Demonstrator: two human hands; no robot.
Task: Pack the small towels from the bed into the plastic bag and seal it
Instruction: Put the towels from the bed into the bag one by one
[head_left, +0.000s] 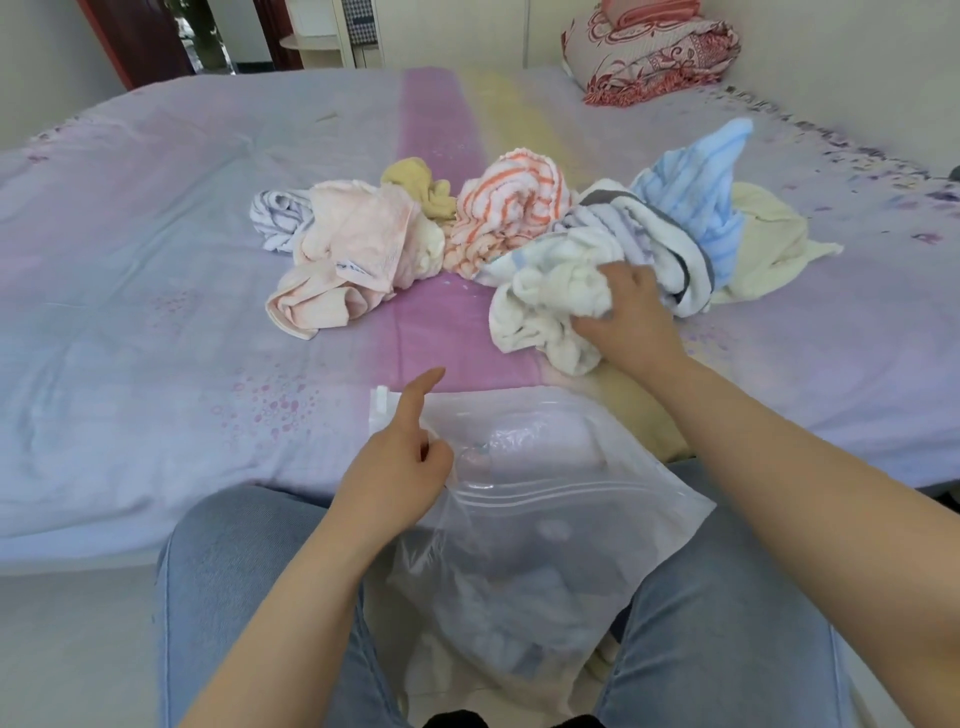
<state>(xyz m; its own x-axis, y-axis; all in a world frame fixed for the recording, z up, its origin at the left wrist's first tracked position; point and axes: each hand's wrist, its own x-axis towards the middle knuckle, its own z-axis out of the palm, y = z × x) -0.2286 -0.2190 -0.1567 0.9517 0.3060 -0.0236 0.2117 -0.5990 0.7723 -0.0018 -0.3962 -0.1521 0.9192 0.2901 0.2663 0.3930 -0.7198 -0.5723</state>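
Note:
Several small towels lie bunched on the bed (156, 291): a pale pink one (348, 244), a yellow one (415, 187), an orange-striped one (509, 213), a light blue one (696, 192), a cream one (763, 244). My right hand (628, 312) is closed on a white towel (545, 296) at the pile's near right. My left hand (400, 457) pinches the left rim of a clear zip plastic bag (530, 530), forefinger pointing out. The bag hangs between my knees with its mouth on the bed edge; some bluish fabric shows inside.
A folded red-patterned quilt (649, 52) sits at the bed's far right corner by the wall. My legs in blue jeans (234, 571) flank the bag below the bed edge. A doorway and furniture stand beyond the bed at the far left.

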